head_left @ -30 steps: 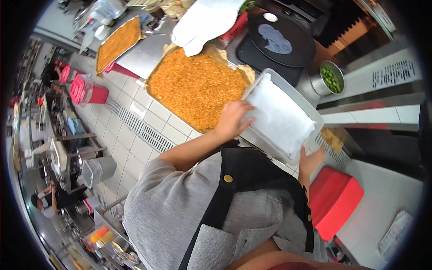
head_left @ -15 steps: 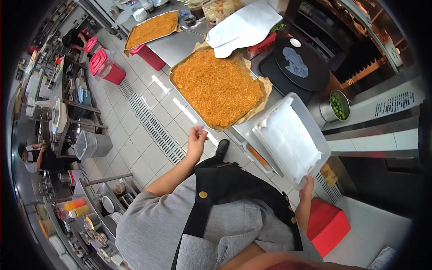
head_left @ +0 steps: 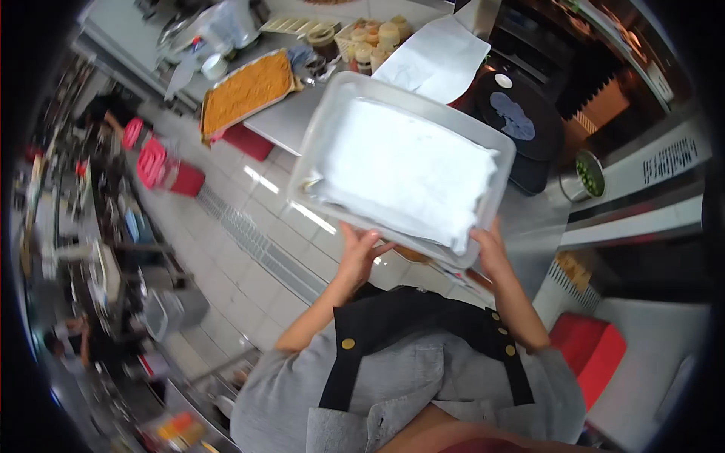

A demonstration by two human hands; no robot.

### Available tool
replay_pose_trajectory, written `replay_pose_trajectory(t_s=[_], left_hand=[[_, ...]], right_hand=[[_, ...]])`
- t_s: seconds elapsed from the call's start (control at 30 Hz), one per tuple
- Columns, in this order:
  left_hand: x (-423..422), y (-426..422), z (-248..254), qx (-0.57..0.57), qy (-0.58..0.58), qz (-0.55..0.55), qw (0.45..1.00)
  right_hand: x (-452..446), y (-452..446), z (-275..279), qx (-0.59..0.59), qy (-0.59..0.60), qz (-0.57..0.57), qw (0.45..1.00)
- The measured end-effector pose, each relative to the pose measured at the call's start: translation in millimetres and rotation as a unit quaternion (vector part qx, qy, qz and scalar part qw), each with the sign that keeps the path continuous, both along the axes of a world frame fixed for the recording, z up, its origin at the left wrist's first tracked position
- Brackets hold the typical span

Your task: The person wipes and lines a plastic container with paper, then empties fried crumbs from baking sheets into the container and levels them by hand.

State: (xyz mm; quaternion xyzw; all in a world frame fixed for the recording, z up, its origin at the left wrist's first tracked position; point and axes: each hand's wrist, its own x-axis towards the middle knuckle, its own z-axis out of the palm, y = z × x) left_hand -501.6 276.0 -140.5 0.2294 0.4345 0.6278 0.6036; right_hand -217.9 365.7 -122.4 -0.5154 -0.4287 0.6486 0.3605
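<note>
A translucent plastic tub [head_left: 313, 143] lined with white paper [head_left: 404, 162] is held up in front of me, tilted toward the camera. My left hand [head_left: 359, 255] is at its near left edge, some fingers hidden beneath it. The near right corner is gripped by my right hand [head_left: 489, 249], the thumb up on the rim. Behind the tub, the spot where a tray of orange crumbs was seen is covered from view. Another tray of orange crumbs [head_left: 249, 89] sits at the far left end of the steel counter [head_left: 281, 124].
A white sheet [head_left: 434, 60] lies at the back, near bottles [head_left: 389, 34]. On the right are a round black plate [head_left: 513, 113] and a pot of green items [head_left: 587, 175]. Red bins [head_left: 177, 175] stand on the tiled floor at left; people are further off.
The tub has risen off the right side of the counter and moved left, over the near crumb tray. My left hand has come to the tub's near edge; my right stays on its corner.
</note>
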Motion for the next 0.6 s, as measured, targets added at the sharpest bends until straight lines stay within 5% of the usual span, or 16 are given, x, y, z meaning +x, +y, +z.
replay_pose_trajectory(t_s=[0.13, 0.27, 0.33, 0.4, 0.43, 0.57, 0.6], left_hand=[[-148.7, 15.8, 9.5, 0.024, -0.017, 0.039, 0.999], [-269.1, 35.6, -0.6, -0.007, -0.01, 0.086, 0.996], [-313.4, 52.1, 0.8, -0.003, -0.006, 0.114, 0.993], [-353.5, 68.3, -6.9, -0.013, -0.059, 0.071, 0.996], [-374.1, 79.7, -11.9, -0.016, -0.059, 0.04, 0.997], [-395.9, 127.3, -10.0, -0.089, -0.121, 0.051, 0.987], [-385.9, 137.4, -7.8, -0.09, -0.121, 0.044, 0.988]], right_hand=[[-165.0, 23.4, -4.7, 0.133, -0.005, 0.08, 0.988], [-276.9, 68.0, -27.6, 0.12, 0.0, 0.195, 0.973], [-297.0, 120.1, -41.0, 0.155, -0.144, 0.085, 0.974], [-287.5, 187.5, -30.3, 0.192, -0.099, -0.132, 0.967], [-270.8, 234.6, -60.4, 0.194, -0.277, -0.234, 0.912], [-226.3, 312.8, -56.0, 0.11, -0.199, -0.293, 0.929], [-223.0, 322.7, -51.5, 0.03, -0.087, -0.299, 0.95]])
